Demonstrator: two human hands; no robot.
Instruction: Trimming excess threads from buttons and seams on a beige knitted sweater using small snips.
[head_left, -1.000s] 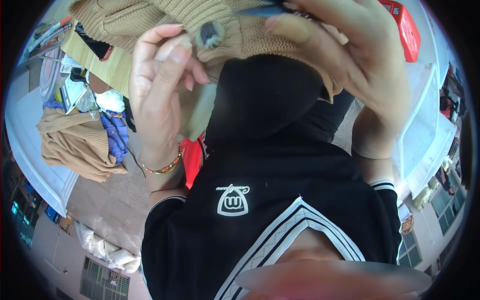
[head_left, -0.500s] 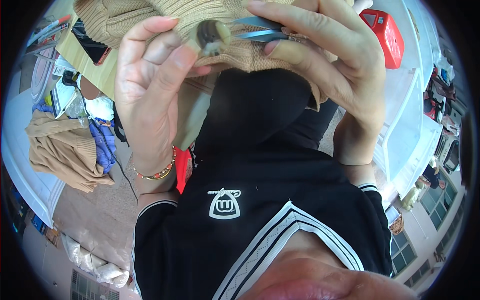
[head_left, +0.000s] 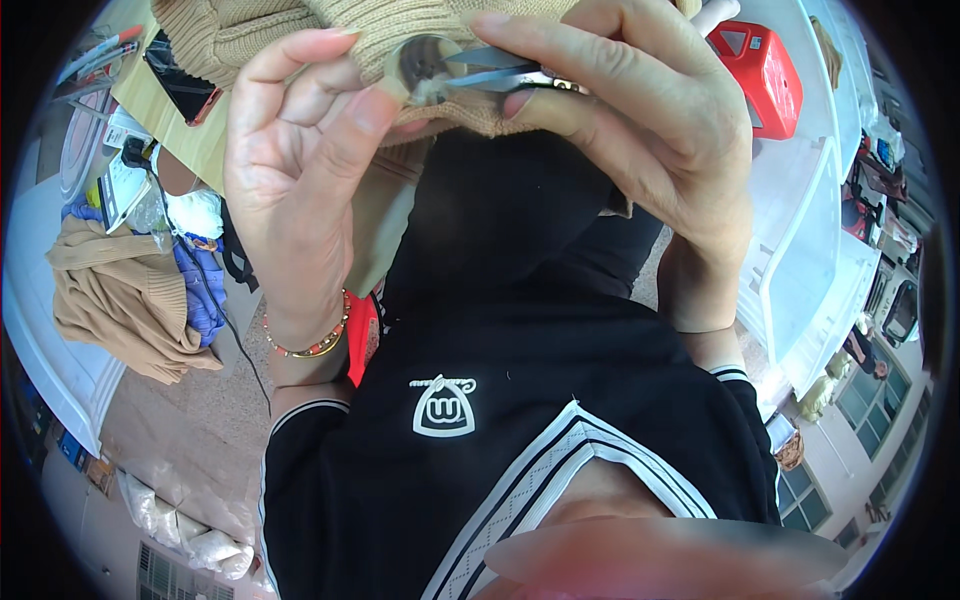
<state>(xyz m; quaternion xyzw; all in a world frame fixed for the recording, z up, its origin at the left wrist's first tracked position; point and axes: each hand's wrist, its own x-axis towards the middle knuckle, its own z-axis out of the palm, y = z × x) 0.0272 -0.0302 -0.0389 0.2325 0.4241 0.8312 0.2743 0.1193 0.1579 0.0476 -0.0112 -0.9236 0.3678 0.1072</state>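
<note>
Pale wooden counter (head_left: pixel 192 150) at your left; your left hand (head_left: pixel 300 150) has its grip clamped on the brown button (head_left: pixel 419 60) before the tan sweater (head_left: pixel 390 22), your right hand (head_left: pixel 640 110) on the scissors (head_left: pixel 497 75); slipping this close could cut the sweater

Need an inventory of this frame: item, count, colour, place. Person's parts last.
Ribbed knit garment: 1, tan, top centre
Round shiny button: 1, brown, over the garment
Slim metal snips: 1, silver-grey, blades at the button's right side
Pale wooden table: 1, light wood, upper left
Flat phone-like device: 1, black with red edge, on the table
Heaped knit cloth: 1, tan, left
Boxy plastic item: 1, red, upper right
Filled sacks: several, white, lower left
Rim clutter: too small to count
Left hand: 1, bare, at the button's left
Right hand: 1, bare, holding the snips
</note>
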